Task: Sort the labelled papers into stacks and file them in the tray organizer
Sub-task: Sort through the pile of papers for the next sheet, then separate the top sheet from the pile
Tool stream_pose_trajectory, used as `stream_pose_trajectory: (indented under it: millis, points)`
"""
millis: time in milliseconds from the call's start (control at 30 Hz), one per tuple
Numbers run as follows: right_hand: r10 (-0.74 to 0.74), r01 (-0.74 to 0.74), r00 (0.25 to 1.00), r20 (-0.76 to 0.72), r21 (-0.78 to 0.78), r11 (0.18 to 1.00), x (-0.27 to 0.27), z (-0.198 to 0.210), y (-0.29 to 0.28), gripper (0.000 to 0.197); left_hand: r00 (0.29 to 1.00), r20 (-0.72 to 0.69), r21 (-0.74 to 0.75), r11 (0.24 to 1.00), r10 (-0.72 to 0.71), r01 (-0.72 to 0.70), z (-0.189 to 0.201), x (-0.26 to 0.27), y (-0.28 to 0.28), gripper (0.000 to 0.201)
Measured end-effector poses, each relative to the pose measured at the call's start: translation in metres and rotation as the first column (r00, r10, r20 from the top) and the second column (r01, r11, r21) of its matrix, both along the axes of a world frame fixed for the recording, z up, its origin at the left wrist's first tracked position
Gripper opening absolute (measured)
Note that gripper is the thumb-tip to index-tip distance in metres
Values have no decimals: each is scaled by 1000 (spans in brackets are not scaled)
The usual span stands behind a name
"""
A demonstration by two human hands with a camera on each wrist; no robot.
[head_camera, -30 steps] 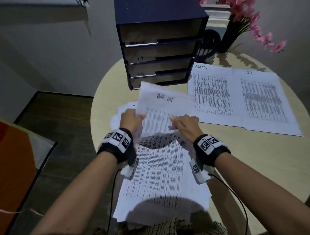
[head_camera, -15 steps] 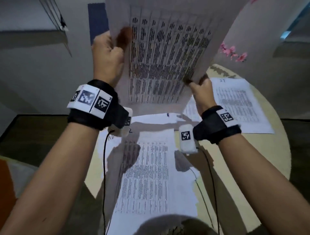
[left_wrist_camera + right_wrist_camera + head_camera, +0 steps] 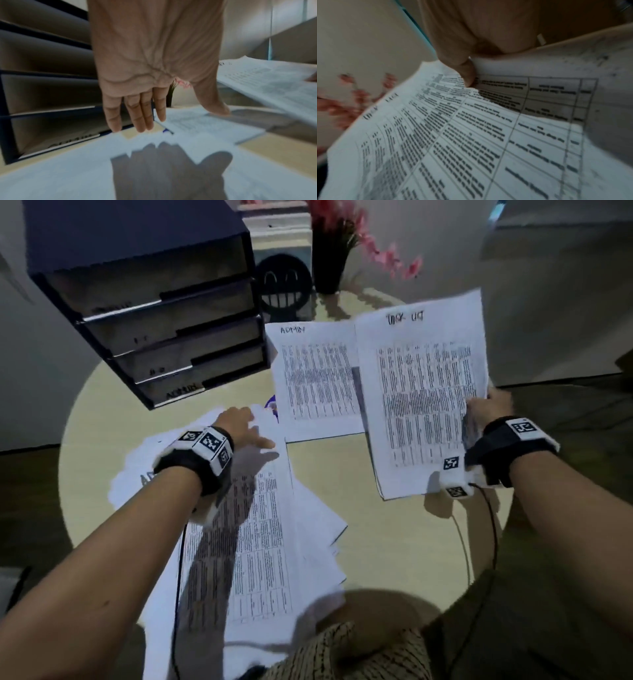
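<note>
My right hand [image 3: 488, 409] pinches the right edge of a printed sheet [image 3: 424, 392] with a blurred handwritten heading, holding it just above the table at the right; the thumb [image 3: 465, 73] presses on top of the sheet [image 3: 453, 135]. My left hand [image 3: 243, 426] hovers with straight fingers [image 3: 137, 116] over the loose pile of papers [image 3: 253, 529] at the front left, holding nothing. A sheet headed ADMIN [image 3: 315, 378] lies flat in the middle. The dark tray organizer [image 3: 154, 313] with labelled trays stands at the back left.
A black vase with pink flowers [image 3: 329, 251] and a round smiley-face object [image 3: 284, 289] stand behind the ADMIN sheet. The round beige table [image 3: 376, 542] shows bare wood between the pile and the held sheet. Wrist-camera cables hang near the front edge.
The sheet that both hands held up in front of my face has come down to the right, now held by my right hand alone. My left hand let go and moved over the pile.
</note>
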State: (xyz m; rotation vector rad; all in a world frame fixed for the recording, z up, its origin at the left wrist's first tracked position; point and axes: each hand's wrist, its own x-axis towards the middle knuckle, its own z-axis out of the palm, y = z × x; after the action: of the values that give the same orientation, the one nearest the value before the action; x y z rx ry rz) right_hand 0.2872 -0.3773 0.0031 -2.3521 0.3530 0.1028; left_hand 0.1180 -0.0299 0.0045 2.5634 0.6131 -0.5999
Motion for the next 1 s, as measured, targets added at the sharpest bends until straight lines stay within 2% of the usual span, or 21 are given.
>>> stream_pose_trajectory:
  millis: [67, 133, 233, 333, 400, 433, 467, 500, 533, 567, 600, 633, 667, 733, 800, 933, 1000]
  points:
    - [-16, 4, 992, -123, -95, 995, -4, -11, -23, 29, 995, -89, 75, 996, -46, 53, -12, -6, -2, 70]
    - [-38, -9, 974, -224, -205, 979, -6, -19, -41, 30, 993, -113, 84, 995, -40, 50, -21, -10, 1, 70]
    - [-83, -20, 953, -290, -336, 942, -11, -30, -52, 34, 999, -35, 58, 998, -25, 27, -27, -15, 6, 56]
    - [-107, -17, 974, -202, -528, 849, -20, -39, -45, 52, 998, 65, 10, 1000, -7, 6, -27, -19, 10, 21]
    - [-84, 5, 991, -109, -579, 815, -26, -41, -22, 60, 992, 115, -59, 997, 56, -49, -27, -22, 14, 13]
    - [-28, -15, 997, -72, -539, 842, -31, -39, -5, 58, 986, 142, -87, 993, 86, -74, -28, -22, 16, 17]
    - [65, -82, 996, -54, -433, 898, -38, -37, 19, 53, 978, 172, -107, 990, 114, -96, -28, -23, 20, 23]
    - [180, -188, 982, -56, -262, 946, -49, -33, 44, 47, 971, 209, -117, 988, 120, -97, -25, -23, 20, 27]
    - [301, -304, 951, -65, -37, 952, -64, -27, 71, 43, 964, 236, -122, 988, 122, -95, -22, -23, 19, 27]
    - [407, -381, 908, -104, 204, 902, -85, -20, 98, 40, 955, 266, -137, 986, 131, -97, -18, -22, 19, 26]
    - [496, -401, 855, -151, 414, 817, -106, -13, 123, 39, 942, 302, -164, 981, 149, -103, -14, -22, 18, 23]
    - [580, -409, 792, -192, 538, 737, -125, -12, 146, 38, 927, 335, -198, 975, 168, -105, -12, -22, 18, 23]
    - [645, -426, 734, -212, 596, 681, -138, -18, 170, 36, 911, 369, -230, 968, 182, -100, -9, -23, 17, 23]
    - [703, -496, 676, -218, 571, 654, -152, -30, 201, 27, 884, 405, -304, 946, 232, -109, -6, -28, 19, 24]
    - [693, -484, 687, -219, 573, 661, -152, -46, 212, 23, 882, 381, -338, 930, 278, -147, -4, -38, 30, 21]
    - [573, -335, 776, -264, 596, 729, -141, -42, 204, 23, 952, 189, -188, 960, 243, -208, -10, -73, 77, 30]
    - [524, -293, 811, -262, 593, 750, -134, -48, 197, 32, 927, 171, -227, 929, 334, -293, -18, -92, 93, 38]
